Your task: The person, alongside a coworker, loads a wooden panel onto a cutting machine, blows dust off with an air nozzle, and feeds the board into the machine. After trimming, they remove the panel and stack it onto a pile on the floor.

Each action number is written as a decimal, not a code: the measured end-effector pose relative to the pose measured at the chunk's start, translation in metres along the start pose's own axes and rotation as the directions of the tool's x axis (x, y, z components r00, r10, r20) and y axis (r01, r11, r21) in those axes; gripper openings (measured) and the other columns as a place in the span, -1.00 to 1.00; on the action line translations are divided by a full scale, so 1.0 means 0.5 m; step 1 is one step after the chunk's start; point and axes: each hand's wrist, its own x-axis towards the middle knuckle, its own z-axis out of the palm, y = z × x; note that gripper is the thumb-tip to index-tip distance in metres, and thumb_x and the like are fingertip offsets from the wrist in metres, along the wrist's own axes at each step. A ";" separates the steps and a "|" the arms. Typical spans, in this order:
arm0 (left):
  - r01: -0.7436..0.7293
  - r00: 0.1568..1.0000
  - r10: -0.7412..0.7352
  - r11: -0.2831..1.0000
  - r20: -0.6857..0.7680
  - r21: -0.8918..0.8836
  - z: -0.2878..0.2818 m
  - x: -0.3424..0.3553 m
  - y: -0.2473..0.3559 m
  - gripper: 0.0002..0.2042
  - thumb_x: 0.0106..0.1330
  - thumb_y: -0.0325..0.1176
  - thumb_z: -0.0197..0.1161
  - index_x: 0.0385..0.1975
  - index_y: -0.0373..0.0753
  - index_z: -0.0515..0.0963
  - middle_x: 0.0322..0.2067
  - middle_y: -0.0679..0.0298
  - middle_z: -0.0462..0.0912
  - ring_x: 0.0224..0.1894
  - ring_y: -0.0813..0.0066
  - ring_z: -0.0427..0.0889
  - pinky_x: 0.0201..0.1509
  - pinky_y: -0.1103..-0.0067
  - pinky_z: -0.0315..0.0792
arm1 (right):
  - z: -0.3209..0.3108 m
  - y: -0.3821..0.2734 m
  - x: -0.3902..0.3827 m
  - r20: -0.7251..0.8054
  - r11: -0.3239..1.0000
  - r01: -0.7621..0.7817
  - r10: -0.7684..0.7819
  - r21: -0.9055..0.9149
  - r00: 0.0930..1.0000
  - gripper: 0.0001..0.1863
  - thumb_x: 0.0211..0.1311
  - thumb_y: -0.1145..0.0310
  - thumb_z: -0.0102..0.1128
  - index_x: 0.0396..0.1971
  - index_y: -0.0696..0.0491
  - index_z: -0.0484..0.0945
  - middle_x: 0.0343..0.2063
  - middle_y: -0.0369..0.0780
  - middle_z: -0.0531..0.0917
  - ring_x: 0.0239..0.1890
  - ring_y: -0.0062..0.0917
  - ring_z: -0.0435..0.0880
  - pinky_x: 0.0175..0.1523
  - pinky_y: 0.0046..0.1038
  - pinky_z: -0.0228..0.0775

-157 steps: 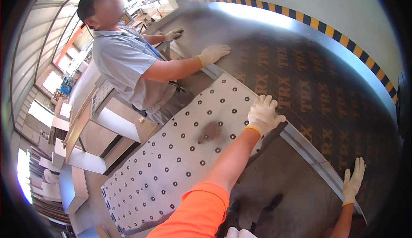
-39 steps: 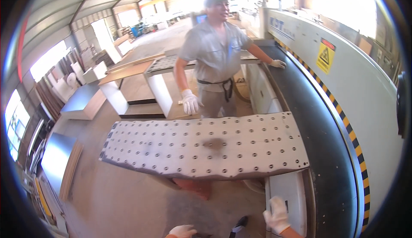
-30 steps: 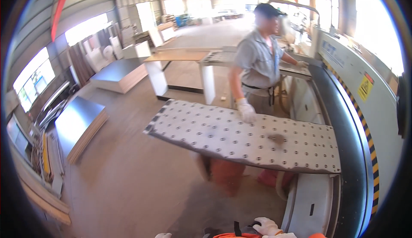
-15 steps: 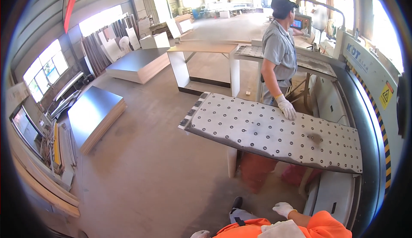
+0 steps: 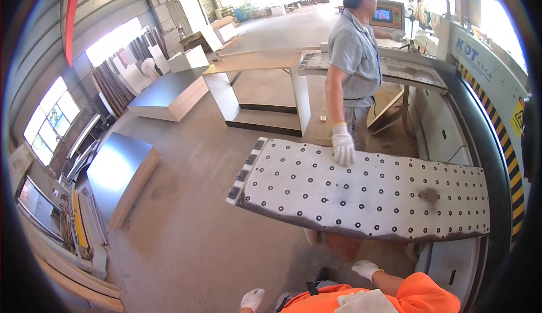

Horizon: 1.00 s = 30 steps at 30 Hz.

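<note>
My left hand [image 5: 252, 300] wears a white glove and hangs low at the bottom edge, beside my orange top. My right hand [image 5: 367, 269], also gloved in white, is lower than the near edge of the long machine table [image 5: 361, 191] and apart from it. Both hands look empty, fingers loosely extended. The table is pale, dotted with rows of black-ringed holes. Across it stands a co-worker [image 5: 354, 56] in grey, one gloved hand [image 5: 343, 148] resting on the table's far edge. The co-worker's other hand [image 5: 397, 35] is near a control panel [image 5: 387, 14] with a lit screen.
On the right stands a large machine [image 5: 480, 59] with a black-and-yellow striped edge. A second dotted table [image 5: 406, 71] extends behind the co-worker. Left of it is an open cabinet frame [image 5: 257, 61]. Two board stacks [image 5: 121, 169] lie on the floor at left; offcuts line the wall.
I have come closer to the dotted table. My left hand has come further into view. The co-worker's gloved hand has slid left along the table's far edge.
</note>
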 end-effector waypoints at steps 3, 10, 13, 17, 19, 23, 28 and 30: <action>-0.101 0.990 0.101 0.995 0.100 -0.003 -0.002 0.056 0.138 -0.52 0.54 0.10 0.04 0.12 -0.11 0.72 0.15 -0.01 0.73 0.27 -0.12 0.61 0.34 0.14 0.49 | -0.038 -0.001 0.008 -0.091 0.991 -0.092 0.101 0.095 0.991 -0.40 0.37 -0.08 0.07 0.16 0.03 0.74 0.21 0.01 0.71 0.31 -0.02 0.62 0.43 -0.14 0.41; -0.213 0.883 0.077 0.945 0.462 0.249 -0.042 0.144 0.317 -0.37 0.47 0.22 0.04 0.33 -0.07 0.63 0.30 -0.03 0.65 0.38 -0.05 0.58 0.48 0.23 0.41 | 0.041 0.012 -0.065 -0.263 0.897 -0.255 0.360 0.361 0.895 -0.38 0.34 -0.08 0.15 0.19 0.06 0.73 0.23 -0.01 0.72 0.33 -0.10 0.63 0.45 -0.21 0.41; -0.510 0.759 0.312 0.831 0.572 0.223 -0.081 0.230 0.295 -0.53 0.56 0.08 0.01 0.07 -0.11 0.73 0.15 0.00 0.73 0.27 -0.12 0.61 0.36 0.14 0.48 | 0.086 -0.024 -0.125 -0.239 0.811 -0.322 0.480 0.488 0.844 -0.39 0.32 -0.05 0.19 0.17 0.08 0.74 0.22 -0.01 0.72 0.33 -0.11 0.64 0.45 -0.22 0.42; -0.672 0.685 0.399 0.670 0.610 0.316 -0.155 0.380 0.224 -0.53 0.59 0.06 -0.04 0.08 -0.09 0.73 0.20 0.00 0.71 0.29 -0.10 0.61 0.38 0.15 0.47 | 0.163 -0.108 -0.204 -0.098 0.530 -0.398 0.683 0.749 0.724 -0.40 0.32 -0.04 0.19 0.15 0.09 0.75 0.21 -0.01 0.73 0.32 -0.13 0.65 0.42 -0.24 0.44; -0.552 0.756 0.276 0.757 0.593 0.351 -0.194 0.453 0.200 -0.53 0.60 0.05 -0.06 0.09 -0.08 0.74 0.23 0.01 0.69 0.31 -0.09 0.60 0.40 0.15 0.47 | 0.223 -0.150 -0.224 -0.124 0.563 -0.412 0.685 0.717 0.718 -0.41 0.35 -0.01 0.17 0.19 0.10 0.72 0.21 -0.01 0.73 0.27 -0.15 0.68 0.39 -0.25 0.47; -0.546 0.787 0.238 0.697 0.569 0.464 -0.242 0.569 0.192 -0.53 0.60 0.05 -0.05 0.13 -0.05 0.73 0.27 0.00 0.67 0.33 -0.11 0.59 0.42 0.13 0.46 | 0.344 -0.208 -0.216 -0.249 0.710 -0.400 0.621 0.580 0.743 -0.49 0.36 0.08 0.19 0.16 0.08 0.74 0.13 -0.01 0.76 0.23 -0.15 0.69 0.38 -0.25 0.49; -0.398 0.878 0.145 0.751 0.456 0.527 -0.242 0.599 0.217 -0.39 0.43 0.22 0.06 0.21 -0.08 0.71 0.23 -0.04 0.69 0.34 -0.11 0.61 0.44 0.19 0.45 | 0.438 -0.217 -0.192 -0.479 0.999 0.028 -0.043 -0.038 0.877 -0.62 0.30 0.28 0.25 0.10 -0.04 0.69 0.15 -0.03 0.70 0.30 -0.08 0.62 0.40 -0.18 0.47; -0.436 0.865 0.194 0.748 0.463 0.501 -0.227 0.576 0.226 -0.41 0.41 0.23 0.07 0.13 -0.08 0.75 0.20 -0.07 0.70 0.32 -0.13 0.62 0.42 0.17 0.47 | 0.449 -0.212 -0.185 -0.508 0.994 0.098 -0.064 0.040 0.859 -0.59 0.29 0.35 0.24 0.15 -0.06 0.64 0.21 -0.03 0.66 0.31 -0.07 0.60 0.40 -0.16 0.47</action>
